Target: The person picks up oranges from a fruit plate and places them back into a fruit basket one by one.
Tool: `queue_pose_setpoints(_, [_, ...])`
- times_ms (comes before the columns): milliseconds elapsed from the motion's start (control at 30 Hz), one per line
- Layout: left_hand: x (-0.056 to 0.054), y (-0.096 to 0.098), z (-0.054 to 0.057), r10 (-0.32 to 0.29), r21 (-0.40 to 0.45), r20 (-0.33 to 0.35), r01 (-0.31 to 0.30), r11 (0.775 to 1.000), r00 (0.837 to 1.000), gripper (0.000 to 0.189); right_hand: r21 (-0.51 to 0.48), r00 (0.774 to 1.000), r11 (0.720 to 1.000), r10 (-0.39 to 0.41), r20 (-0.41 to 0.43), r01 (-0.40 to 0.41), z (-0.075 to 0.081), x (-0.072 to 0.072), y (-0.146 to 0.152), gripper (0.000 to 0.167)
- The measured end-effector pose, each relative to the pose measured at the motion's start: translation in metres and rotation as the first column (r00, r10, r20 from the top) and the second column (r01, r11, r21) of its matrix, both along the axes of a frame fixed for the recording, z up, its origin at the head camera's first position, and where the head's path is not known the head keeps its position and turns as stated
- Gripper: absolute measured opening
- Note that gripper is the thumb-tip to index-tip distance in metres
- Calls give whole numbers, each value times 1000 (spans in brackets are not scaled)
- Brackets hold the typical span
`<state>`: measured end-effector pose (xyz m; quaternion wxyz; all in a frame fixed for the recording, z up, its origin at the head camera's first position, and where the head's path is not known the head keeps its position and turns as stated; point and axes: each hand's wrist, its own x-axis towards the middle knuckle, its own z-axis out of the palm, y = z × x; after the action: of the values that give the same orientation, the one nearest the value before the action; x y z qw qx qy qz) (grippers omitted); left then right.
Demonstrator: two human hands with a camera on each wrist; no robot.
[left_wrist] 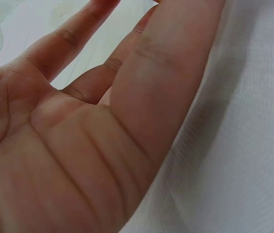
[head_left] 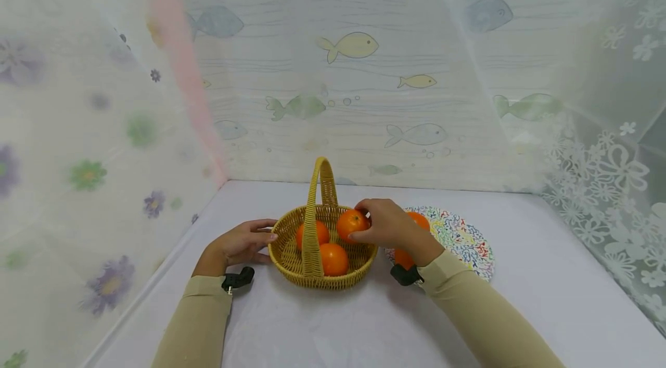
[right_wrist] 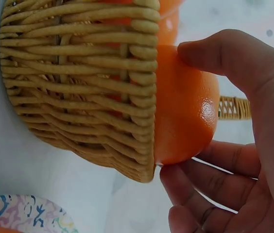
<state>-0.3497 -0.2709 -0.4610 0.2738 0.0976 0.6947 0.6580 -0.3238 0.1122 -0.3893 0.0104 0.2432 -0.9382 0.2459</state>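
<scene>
A yellow wicker basket (head_left: pixel 286 267) with a tall arched handle stands on the table. Two oranges, one at the back (head_left: pixel 318 234) and one at the front (head_left: pixel 333 259), lie inside it. Between thumb and fingers, my right hand (head_left: pixel 390 225) holds another orange (head_left: pixel 352 225) at the basket's right side. The right wrist view shows this orange (right_wrist: pixel 185 109) partly above the rim, its lower part hidden by the wicker. My left hand (head_left: pixel 243 242) touches the basket's left rim with its fingers loosely extended; its palm (left_wrist: pixel 64 145) fills much of the left wrist view.
Right of the basket lies a round plate (head_left: pixel 468 246) with a multicoloured pattern. Two oranges, a far one (head_left: pixel 419 220) and a near one (head_left: pixel 403 258), are on it, partly behind my right arm. Patterned curtains (head_left: pixel 354 96) surround the white table (head_left: pixel 333 327).
</scene>
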Motion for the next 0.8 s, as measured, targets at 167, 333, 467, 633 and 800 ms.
queue_pose_setpoints(167, [-1, 0, -1, 11, -7, 0, -11, 1000, 1000, 63, 17, 1000, 1000, 7, 1, -7, -4, 0, -6, 62])
queue_pose_setpoints(333, [-1, 0, -2, 20, -9, 6, -20, 1000, 1000, 64, 67, 1000, 998, 17, -7, -17, -8, 2, -9, 63])
queue_pose_setpoints(467, [0, 1, -1, 24, -9, 7, -24, 1000, 1000, 64, 82, 999, 996, 29, -14, -28, -9, 3, -11, 60])
queue_pose_setpoints(633, [1, 2, 0, 26, -9, 5, -26, 1000, 1000, 63, 104, 999, 994, 25, -25, -22, -9, 3, -13, 61])
queue_pose_setpoints(800, [2, 3, 1, 29, -7, 9, -29, 1000, 1000, 63, 122, 1000, 992, 10, -15, -8, -9, 4, -14, 62])
